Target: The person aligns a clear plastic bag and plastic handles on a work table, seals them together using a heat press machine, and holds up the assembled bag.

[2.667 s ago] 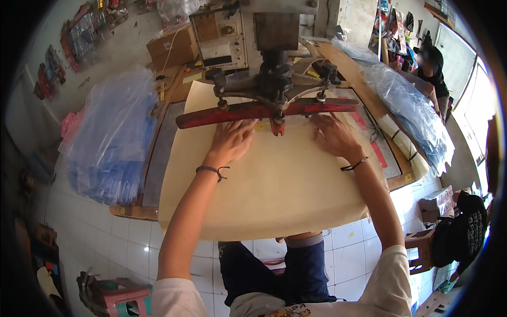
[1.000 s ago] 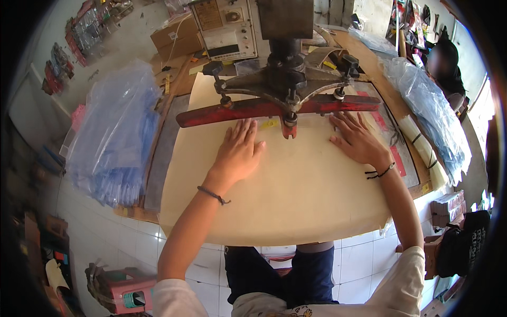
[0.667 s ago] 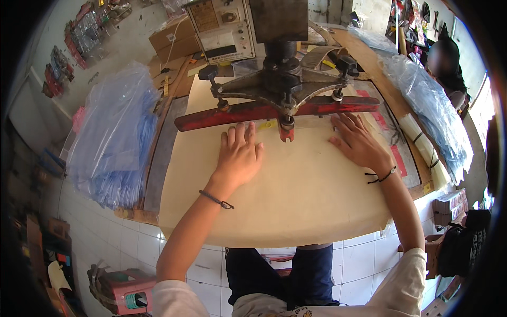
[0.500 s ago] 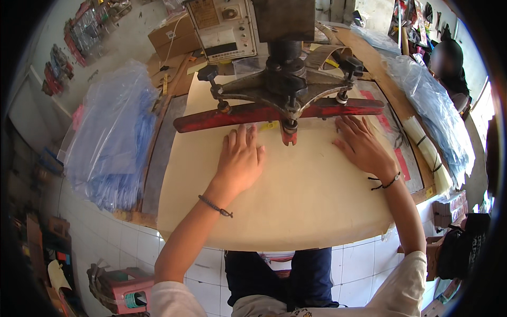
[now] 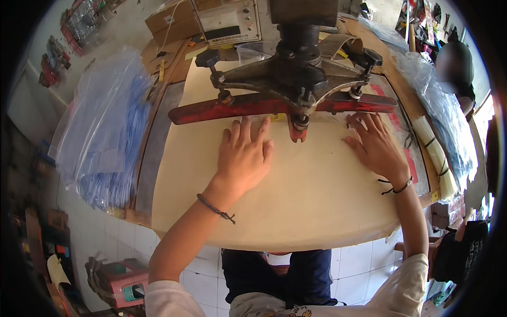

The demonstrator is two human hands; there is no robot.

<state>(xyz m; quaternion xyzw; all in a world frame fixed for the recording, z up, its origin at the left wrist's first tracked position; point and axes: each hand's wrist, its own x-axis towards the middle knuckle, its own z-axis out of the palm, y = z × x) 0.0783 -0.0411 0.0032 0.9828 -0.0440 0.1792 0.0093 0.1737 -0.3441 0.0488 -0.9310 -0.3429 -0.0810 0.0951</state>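
Note:
My left hand (image 5: 244, 153) lies open on a large cream sheet (image 5: 264, 211), fingers spread. Its fingertips reach the near edge of the long red bar (image 5: 227, 109) of a press. My right hand (image 5: 377, 145) also rests open on the sheet, fingertips close to the bar's right end. Above them stands the press head (image 5: 301, 79), a dark metal spider with knobs, with a red forked tip (image 5: 297, 134) pointing toward me. A thin strip of what looks like clear film shows along the bar between my hands; whether the bar touches it I cannot tell.
Bluish clear plastic sheets (image 5: 108, 127) are heaped at the left. More plastic (image 5: 438, 100) lies along the right edge, beside a tied pale roll (image 5: 435, 150). A control box (image 5: 227, 24) and a cardboard box (image 5: 171, 24) stand behind. Another person (image 5: 455, 68) is at the far right.
My left fingers have spread wider, the index moving right and up to the bar. My right hand stays at the bar's right end. The whole view has shifted slightly.

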